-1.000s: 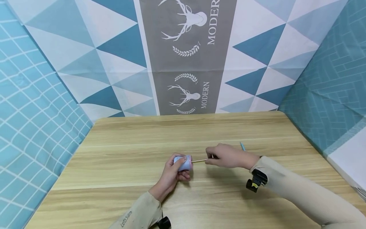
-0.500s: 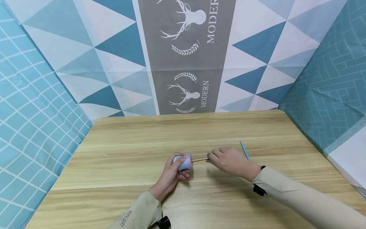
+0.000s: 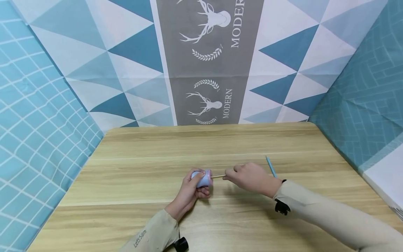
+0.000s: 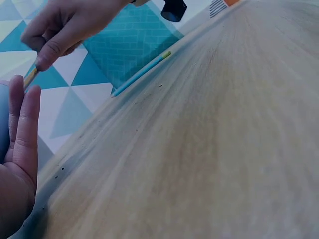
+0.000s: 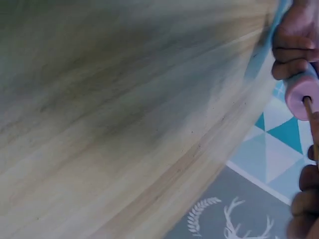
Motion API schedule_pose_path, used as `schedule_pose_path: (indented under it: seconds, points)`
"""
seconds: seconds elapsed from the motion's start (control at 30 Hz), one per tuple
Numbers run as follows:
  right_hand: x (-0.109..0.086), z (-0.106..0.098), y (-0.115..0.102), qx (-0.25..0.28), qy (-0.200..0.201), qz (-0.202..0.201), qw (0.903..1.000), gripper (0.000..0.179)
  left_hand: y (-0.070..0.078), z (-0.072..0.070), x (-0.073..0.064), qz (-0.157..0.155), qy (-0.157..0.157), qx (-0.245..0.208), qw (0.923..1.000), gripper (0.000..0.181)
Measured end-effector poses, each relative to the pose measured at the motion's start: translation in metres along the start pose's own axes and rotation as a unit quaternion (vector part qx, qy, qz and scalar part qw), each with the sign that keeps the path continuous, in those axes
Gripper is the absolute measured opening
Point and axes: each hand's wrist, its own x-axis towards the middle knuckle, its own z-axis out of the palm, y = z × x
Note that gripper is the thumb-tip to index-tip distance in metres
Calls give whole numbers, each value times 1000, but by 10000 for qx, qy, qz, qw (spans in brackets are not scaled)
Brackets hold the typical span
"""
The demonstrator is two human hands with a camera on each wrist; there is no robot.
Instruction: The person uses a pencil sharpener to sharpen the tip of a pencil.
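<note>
I hold one pale blue cylinder [image 3: 205, 181] over the table [image 3: 132, 168], lying sideways, its pink end [image 5: 297, 97] turned toward my right. My left hand [image 3: 186, 194] is wrapped round it, thumb across the top. One thin yellowish stick [image 3: 218, 176] enters the single hole [image 5: 307, 100] in that end, and my right hand [image 3: 250, 178] pinches the stick between thumb and fingers, just beside the cylinder. One blue stick [image 3: 270, 166] lies on the table beyond my right wrist. I count two black wrist devices, one under my left sleeve [image 3: 181, 244] and one under my right [image 3: 282, 207], and two deer heads on the grey panel [image 3: 176, 45] behind the table.

Half a second ago a little more of the yellowish stick showed; now my right fingers are closer to the cylinder. A second ago my right hand was turned differently and covered most of the blue stick, which now shows along more of its length. My left grip looks the same.

The yellowish stick's inner tip is hidden in the cylinder, its other end within my fingers. The left wrist view cuts the cylinder off at its edge; the right wrist view cuts off my right hand, dark there. Specks on the table are too small to identify.
</note>
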Motion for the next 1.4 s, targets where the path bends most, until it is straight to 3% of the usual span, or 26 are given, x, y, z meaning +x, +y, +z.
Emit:
schedule_pose_path:
  seconds: [0.07,0.1,0.13,0.23,0.3,0.33,0.4,0.47,0.5,0.53,0.57,0.6,0.63,0.67,0.7,0.77,0.8,0.9,1.0,1.03,1.1,1.13,1.17,1.23,1.3,1.4]
  points:
    - [3,-2,1,985,-484,504,9927,36,0,0,0,-23,13,20,10000,9]
    - [5,-4,2,1503,-752,790,9826,35,0,-1,0,-29,14,26,10000,8]
    - [7,-5,4,2033,-1035,1089,9675,35,0,-1,0,-30,14,30,10000,9]
    - [13,-10,10,3443,-1761,1915,9021,38,0,-1,0,-17,-3,68,10000,10]
    - [16,-10,14,4256,-2228,2473,8415,40,-1,-1,0,-22,-49,109,9999,10]
    - [16,-11,16,4677,-2463,2778,8021,41,-1,-1,0,-19,-67,131,9999,10]
    - [16,-10,20,5367,-2886,3402,7162,40,-1,0,-1,10,-122,188,9997,8]
    - [14,-9,23,5847,-3243,4084,6214,37,-1,1,0,59,-181,234,9995,7]
    - [13,-9,24,5991,-3372,4340,5823,35,-1,2,0,93,-213,249,9994,6]
    - [11,-8,25,6096,-3463,4522,5514,34,-1,2,0,127,-241,274,9993,6]
    - [10,-7,26,6155,-3531,4641,5301,33,-1,3,0,152,-282,304,9990,5]
    - [9,-7,26,6199,-3575,4705,5163,32,-2,3,0,179,-296,312,9989,5]
    - [8,-6,27,6224,-3591,4721,5107,33,-2,3,0,199,-309,320,9988,6]
    - [8,-6,27,6199,-3577,4696,5170,35,-2,3,0,210,-316,320,9988,6]
    - [8,-7,26,6146,-3524,4645,5314,37,-1,3,-1,218,-311,314,9988,6]
    - [9,-10,24,5973,-3279,4485,5784,40,-1,2,-1,229,-290,324,9988,7]
    - [9,-12,23,5818,-3089,4366,6127,38,-1,2,-1,241,-276,311,9988,7]
    - [3,-18,17,5141,-2284,3860,7312,25,0,2,-1,245,-280,312,9988,10]
    - [-6,-17,14,4221,-1435,2678,8541,7,0,2,0,239,-250,307,9989,12]
    - [-9,-15,13,3839,-1152,2168,8902,7,0,2,0,231,-225,298,9990,13]
    - [-13,-11,11,2781,-640,1092,9522,6,0,3,-1,204,-183,260,9993,11]
    - [-13,-10,11,2161,-405,620,9736,9,1,3,-1,190,-177,242,9994,11]
    - [-14,-8,10,1569,-184,235,9872,15,1,3,-1,177,-158,211,9995,9]
    - [-13,-5,8,447,145,-262,9986,27,1,3,-2,155,-125,150,9997,7]
    - [-12,-4,6,-343,290,-496,9978,38,1,4,-2,152,-130,118,9997,5]
    - [-11,-1,3,-891,290,-554,9941,41,1,4,-2,160,-167,86,9997,6]
